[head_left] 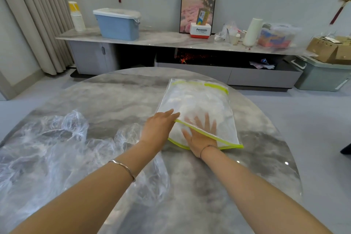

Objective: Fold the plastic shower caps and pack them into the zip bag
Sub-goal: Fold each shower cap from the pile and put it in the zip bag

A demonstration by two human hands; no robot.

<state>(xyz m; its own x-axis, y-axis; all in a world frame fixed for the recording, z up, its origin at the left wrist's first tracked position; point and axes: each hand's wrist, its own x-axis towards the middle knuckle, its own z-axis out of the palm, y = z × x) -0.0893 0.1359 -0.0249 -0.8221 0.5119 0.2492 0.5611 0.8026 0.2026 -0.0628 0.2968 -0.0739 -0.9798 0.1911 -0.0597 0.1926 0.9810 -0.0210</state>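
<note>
A clear zip bag (199, 100) with yellow-green edges lies on the round marble table (114, 91), its mouth toward me, bulging with white folded shower caps. My right hand (199, 135) reaches inside the bag's mouth, fingers spread flat, seen through the plastic. My left hand (159, 129) holds the upper lip of the bag's opening at its left corner. A heap of loose, crumpled clear shower caps (57, 150) covers the left part of the table, partly under my left forearm.
Behind the table runs a low marble-topped cabinet (161, 39) with a blue bin (118, 24), paper cups, a framed picture, boxes and bags. A green storage box (321, 76) stands on the floor at right. Curtains hang at left.
</note>
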